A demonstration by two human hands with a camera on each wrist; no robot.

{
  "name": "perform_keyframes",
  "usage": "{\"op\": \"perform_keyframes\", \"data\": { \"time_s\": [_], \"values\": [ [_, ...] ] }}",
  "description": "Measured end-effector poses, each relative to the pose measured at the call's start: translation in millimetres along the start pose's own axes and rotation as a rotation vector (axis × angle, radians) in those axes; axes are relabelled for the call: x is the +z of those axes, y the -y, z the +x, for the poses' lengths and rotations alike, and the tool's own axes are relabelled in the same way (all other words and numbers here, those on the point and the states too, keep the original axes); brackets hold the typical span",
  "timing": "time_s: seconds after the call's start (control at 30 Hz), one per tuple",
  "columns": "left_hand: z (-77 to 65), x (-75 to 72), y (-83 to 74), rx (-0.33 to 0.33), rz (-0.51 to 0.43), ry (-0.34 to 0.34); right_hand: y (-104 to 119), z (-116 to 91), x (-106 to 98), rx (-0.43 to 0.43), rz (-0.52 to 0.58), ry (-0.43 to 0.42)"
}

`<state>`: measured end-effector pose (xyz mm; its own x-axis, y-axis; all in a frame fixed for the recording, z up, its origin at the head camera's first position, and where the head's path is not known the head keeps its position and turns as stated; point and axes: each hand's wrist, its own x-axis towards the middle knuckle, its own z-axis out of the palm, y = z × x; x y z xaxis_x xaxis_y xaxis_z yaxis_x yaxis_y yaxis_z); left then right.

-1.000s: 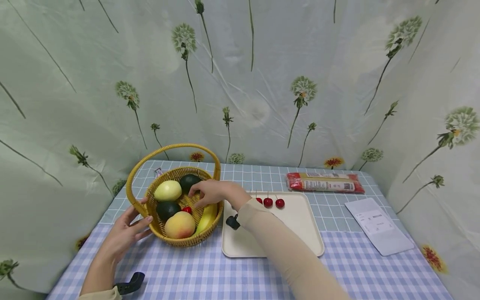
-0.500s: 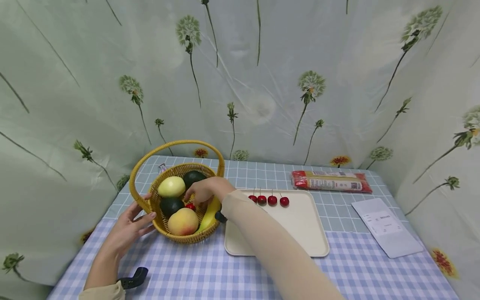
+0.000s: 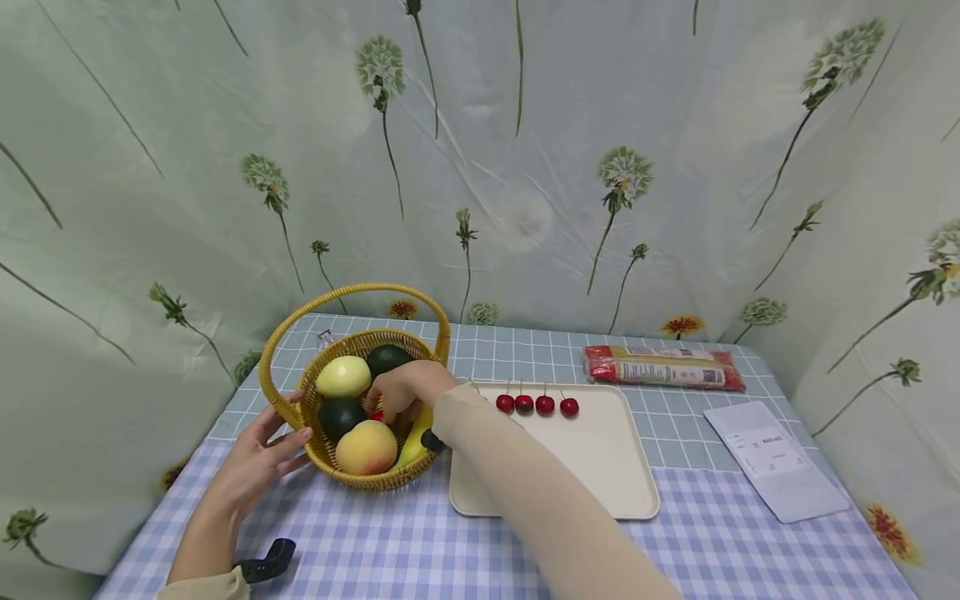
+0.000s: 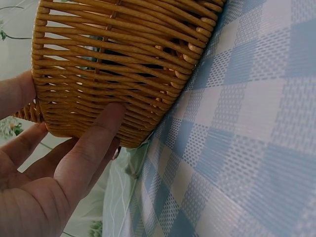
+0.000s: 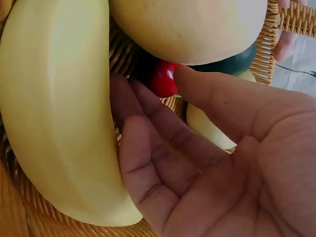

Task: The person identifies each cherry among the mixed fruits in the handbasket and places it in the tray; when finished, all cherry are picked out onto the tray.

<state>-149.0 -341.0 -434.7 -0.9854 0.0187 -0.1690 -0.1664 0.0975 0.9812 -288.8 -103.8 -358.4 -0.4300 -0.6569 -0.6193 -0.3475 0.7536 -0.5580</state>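
Note:
A yellow wicker basket (image 3: 352,482) with a tall hoop handle stands at the left. It holds a peach (image 3: 366,447), a banana (image 3: 413,442), a pale yellow-green fruit (image 3: 343,377) and two dark green fruits (image 3: 341,417). My left hand (image 3: 251,462) holds the basket's left side by the handle base, its fingers (image 4: 91,143) against the woven outer wall. Inside the basket, my right hand (image 3: 408,392) pinches a red cherry (image 5: 164,81) between thumb and fingers, beside the banana and under the peach's edge. The cherry is partly hidden.
Right of the basket lies a cream tray (image 3: 577,475) with several stemmed cherries (image 3: 545,406) in a row along its far side, partly under my right forearm. Behind it is a red-and-yellow plastic packet (image 3: 663,367). A white labelled pouch (image 3: 776,462) lies at the right.
My right hand has gone down deeper into the basket and closed its fingers on the red cherry. The left hand stays at the basket's side. The head view has shifted slightly.

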Motion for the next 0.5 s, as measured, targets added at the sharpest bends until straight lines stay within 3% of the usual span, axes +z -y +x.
{"op": "perform_keyframes", "data": {
  "time_s": [0.5],
  "values": [
    [-0.1, 0.2, 0.1, 0.019, -0.01, -0.004, 1.8, 4.4, 3.7, -0.05, 0.003, -0.029]
  ]
}}
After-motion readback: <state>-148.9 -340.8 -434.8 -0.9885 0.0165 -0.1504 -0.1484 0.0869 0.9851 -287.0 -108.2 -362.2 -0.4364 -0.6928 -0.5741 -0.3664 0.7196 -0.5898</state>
